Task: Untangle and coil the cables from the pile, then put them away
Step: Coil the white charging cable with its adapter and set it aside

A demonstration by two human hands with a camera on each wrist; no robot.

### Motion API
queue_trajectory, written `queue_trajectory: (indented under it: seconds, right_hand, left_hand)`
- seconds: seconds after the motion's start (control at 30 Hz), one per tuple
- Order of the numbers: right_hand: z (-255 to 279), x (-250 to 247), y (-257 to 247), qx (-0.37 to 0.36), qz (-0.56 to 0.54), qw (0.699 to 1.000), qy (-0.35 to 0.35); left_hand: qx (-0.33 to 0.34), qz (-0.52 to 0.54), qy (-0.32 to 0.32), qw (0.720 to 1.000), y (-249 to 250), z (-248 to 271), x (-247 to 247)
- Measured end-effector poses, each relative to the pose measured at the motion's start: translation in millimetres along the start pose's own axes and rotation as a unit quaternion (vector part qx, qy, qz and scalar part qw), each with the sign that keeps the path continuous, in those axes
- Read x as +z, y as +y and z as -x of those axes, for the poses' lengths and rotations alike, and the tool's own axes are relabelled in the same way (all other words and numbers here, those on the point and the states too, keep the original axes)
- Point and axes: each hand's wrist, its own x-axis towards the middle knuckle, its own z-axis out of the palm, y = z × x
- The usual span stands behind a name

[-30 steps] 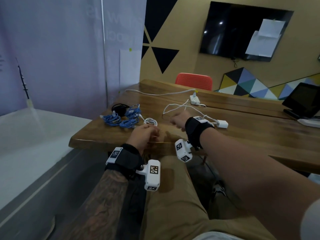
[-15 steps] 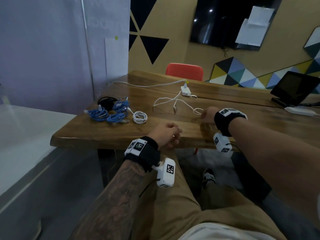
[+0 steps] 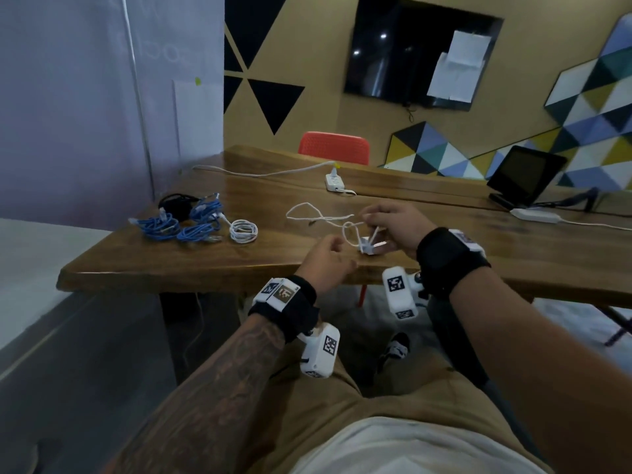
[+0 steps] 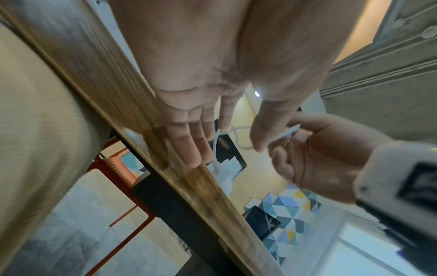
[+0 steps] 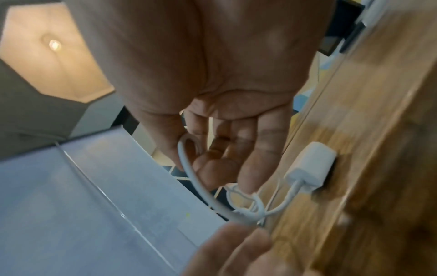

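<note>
The tabletop (image 3: 212, 265) is unchanged, with the blue cables (image 3: 178, 227) and a small white coil (image 3: 243, 230) lying at its left end. Half a second ago the white charger cable (image 3: 321, 218) lay slack; now it is drawn toward the near edge, which suggests untangling has begun. The right hand (image 3: 393, 227) is pinched on it beside the adapter (image 5: 309, 168). The left hand (image 3: 325, 261) is curled; whether the cord is held in its grip cannot be told. The cable's far end is blurred.
</note>
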Motion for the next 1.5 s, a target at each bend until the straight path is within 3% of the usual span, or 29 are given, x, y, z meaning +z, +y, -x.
queue_trajectory:
  seconds: [0.1,0.2,0.3,0.43,0.57,0.63,0.7,0.8,0.97,1.03,1.13,1.2,1.33,1.4,1.47,1.5]
  right_hand:
    - [20.9,5.7,-6.5,-0.019,-0.087,0.996,-0.018]
    - [33.2,8.8,-14.4,-0.035,-0.134,0.990,-0.029]
    - [39.3,3.4,-19.9,-0.085,-0.124,0.989,0.006]
    - [42.4,-15.9,-18.4,-0.098,-0.190,0.975,0.054]
    - [46.3,-21.4,-14.6,-0.123,-0.265,0.952,0.090]
    - [48.4,-21.2,-15.8,-0.137,-0.277,0.947,0.087]
    - [49.3,-25.8,-18.7,-0.153,-0.256,0.949,0.104]
    - [50.9,-38.5,-18.7,-0.160,-0.213,0.949,0.171]
    - [56.1,-48.9,-7.8,-0.156,-0.181,0.936,0.259]
    - [57.8,-52.8,-4.7,-0.137,-0.197,0.928,0.284]
    - [58.7,-53.6,6.9,-0.117,-0.166,0.938,0.282]
    - [60.0,-46.2,10.8,-0.136,-0.153,0.942,0.265]
    - [63.7,-39.5,0.3,-0.132,-0.382,0.905,0.135]
    - [69.3,-35.7,-5.6,-0.130,-0.321,0.931,0.118]
    - [74.5,-27.3,-7.8,-0.141,-0.124,0.967,0.171]
    - [76.8,-23.6,-6.5,-0.142,-0.037,0.968,0.203]
  left_hand:
    - [0.020,0.021,0.000,1.000,-1.4,-1.4,12.0]
    - [0.015,0.088,0.057,0.994,-1.5,-8.4,20.3]
    - [0.066,0.076,0.120,0.988,-1.8,-15.8,22.2]
    - [0.056,0.113,0.139,0.982,-6.1,-26.3,16.6]
    - [0.068,0.161,0.070,0.982,-9.1,-20.7,17.7]
    - [0.068,0.181,0.002,0.981,-8.7,-8.8,22.4]
    - [0.066,0.216,-0.026,0.974,-8.5,-3.5,23.6]
    - [0.069,0.201,-0.025,0.977,-2.2,-4.9,16.0]
    - [0.164,0.025,-0.012,0.986,11.4,2.2,12.7]
    - [0.156,0.029,0.004,0.987,15.3,4.4,6.1]
    - [0.127,0.126,0.022,0.984,17.2,3.1,-9.9]
    - [0.145,0.117,0.080,0.979,15.6,-0.6,-18.3]
    - [0.152,0.092,0.150,0.972,8.7,-3.5,-26.8]
    - [0.138,0.090,0.164,0.973,2.5,-4.9,-30.6]
    - [0.129,0.080,0.152,0.977,-0.3,-5.2,-32.5]
    - [0.129,0.072,0.142,0.979,-0.2,-5.0,-32.9]
